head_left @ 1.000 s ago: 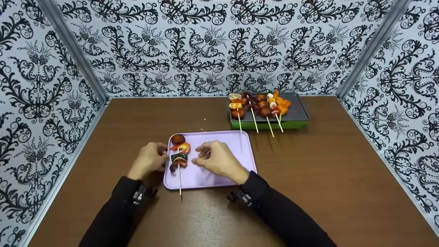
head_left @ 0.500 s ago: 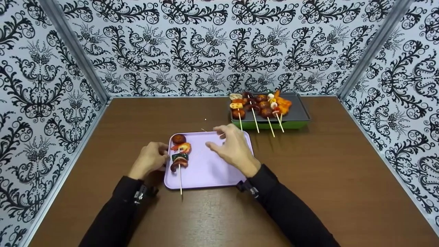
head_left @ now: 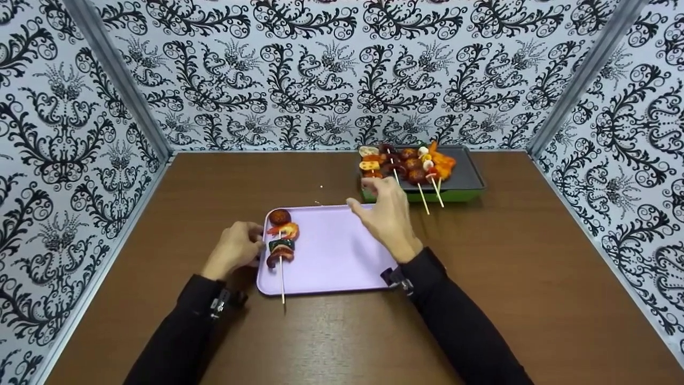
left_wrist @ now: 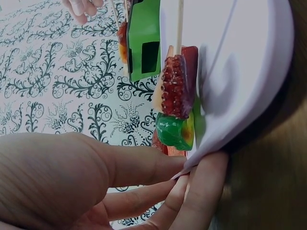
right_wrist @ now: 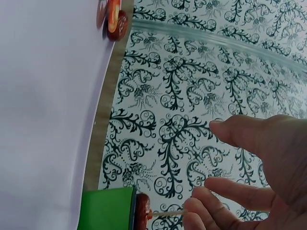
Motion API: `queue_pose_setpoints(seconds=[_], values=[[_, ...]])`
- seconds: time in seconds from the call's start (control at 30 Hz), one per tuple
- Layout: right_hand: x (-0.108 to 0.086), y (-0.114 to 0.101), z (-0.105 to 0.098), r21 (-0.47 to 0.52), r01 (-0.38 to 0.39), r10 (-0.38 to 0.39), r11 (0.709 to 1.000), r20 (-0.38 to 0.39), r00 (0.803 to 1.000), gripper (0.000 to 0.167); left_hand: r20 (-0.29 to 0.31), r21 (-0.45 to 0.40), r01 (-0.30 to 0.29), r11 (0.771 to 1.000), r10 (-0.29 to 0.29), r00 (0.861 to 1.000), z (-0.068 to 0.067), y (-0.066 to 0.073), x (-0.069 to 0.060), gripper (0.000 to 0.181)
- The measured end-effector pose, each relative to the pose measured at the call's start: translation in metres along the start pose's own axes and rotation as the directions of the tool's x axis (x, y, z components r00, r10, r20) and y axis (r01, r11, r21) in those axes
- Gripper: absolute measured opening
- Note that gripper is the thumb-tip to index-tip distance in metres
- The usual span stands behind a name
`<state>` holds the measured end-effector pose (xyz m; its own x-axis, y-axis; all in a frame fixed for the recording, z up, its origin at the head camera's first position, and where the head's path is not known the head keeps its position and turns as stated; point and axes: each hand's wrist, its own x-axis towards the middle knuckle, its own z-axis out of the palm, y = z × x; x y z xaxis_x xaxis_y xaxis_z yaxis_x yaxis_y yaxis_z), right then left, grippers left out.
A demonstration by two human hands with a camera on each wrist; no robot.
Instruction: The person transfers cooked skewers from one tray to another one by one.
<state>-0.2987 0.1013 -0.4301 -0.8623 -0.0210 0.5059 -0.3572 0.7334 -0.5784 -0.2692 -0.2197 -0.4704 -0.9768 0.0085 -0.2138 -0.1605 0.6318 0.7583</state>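
My left hand pinches the left rim of a lilac tray, thumb above and fingers below, as the left wrist view shows. Along the tray's left side lies a toy skewer with a brown round piece, a shrimp, a green piece and a tentacle; its stick overhangs the front rim. My right hand hovers over the tray's back right corner, thumb and fingers apart, holding nothing. It is nearest the sticks of the skewers on the green grill and hides part of the left ones. Whether it touches a stick, I cannot tell.
Several skewers lie side by side on the grill's dark top, sticks pointing toward me. Patterned panels close off the back and both sides of the brown table. Small white crumbs lie behind the tray.
My right hand has moved from above the tray beside the skewer, back and to the right toward the grill, its fingers spreading. My left hand has stayed at the tray's rim.
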Motion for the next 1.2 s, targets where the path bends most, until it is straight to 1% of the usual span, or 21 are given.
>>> queue_pose_setpoints(seconds=[0.17, 0.37, 0.63, 0.83, 0.9, 0.97, 1.07, 1.2], values=[[0.007, 0.012, -0.002, -0.030, -0.003, 0.002, 1.000, -0.022, 1.000, 0.055, -0.017, 0.025, -0.016, 1.000, 0.017, 1.000, 0.001, 0.001, -0.001, 0.038], [0.014, 0.026, -0.006, -0.044, -0.059, 0.059, 0.997, -0.009, 0.998, 0.056, -0.005, 0.010, -0.009, 1.000, 0.009, 1.000, 0.000, 0.001, -0.002, 0.039], [0.028, 0.037, -0.018, -0.070, -0.121, 0.125, 0.990, 0.060, 0.990, 0.054, -0.007, 0.011, -0.007, 1.000, 0.007, 1.000, 0.000, 0.001, -0.001, 0.041], [0.037, 0.039, -0.024, -0.095, -0.129, 0.140, 0.987, 0.118, 0.983, 0.050, -0.003, 0.017, -0.006, 1.000, 0.006, 1.000, 0.000, 0.001, -0.001, 0.041], [0.040, 0.039, -0.025, -0.107, -0.137, 0.152, 0.985, 0.144, 0.978, 0.049, -0.002, 0.015, -0.006, 1.000, 0.006, 1.000, 0.001, 0.000, -0.001, 0.041], [0.042, 0.040, -0.025, -0.112, -0.159, 0.177, 0.981, 0.175, 0.969, 0.048, 0.000, 0.012, -0.009, 1.000, 0.009, 1.000, 0.001, 0.000, -0.001, 0.041], [0.044, 0.041, -0.025, -0.094, -0.200, 0.217, 0.975, 0.237, 0.947, 0.043, -0.005, 0.005, -0.025, 1.000, 0.025, 1.000, 0.001, -0.001, -0.001, 0.040], [0.046, 0.040, -0.026, -0.062, -0.262, 0.268, 0.963, 0.299, 0.916, 0.038, -0.012, 0.004, -0.046, 0.999, 0.046, 0.999, 0.001, -0.002, -0.001, 0.038]])
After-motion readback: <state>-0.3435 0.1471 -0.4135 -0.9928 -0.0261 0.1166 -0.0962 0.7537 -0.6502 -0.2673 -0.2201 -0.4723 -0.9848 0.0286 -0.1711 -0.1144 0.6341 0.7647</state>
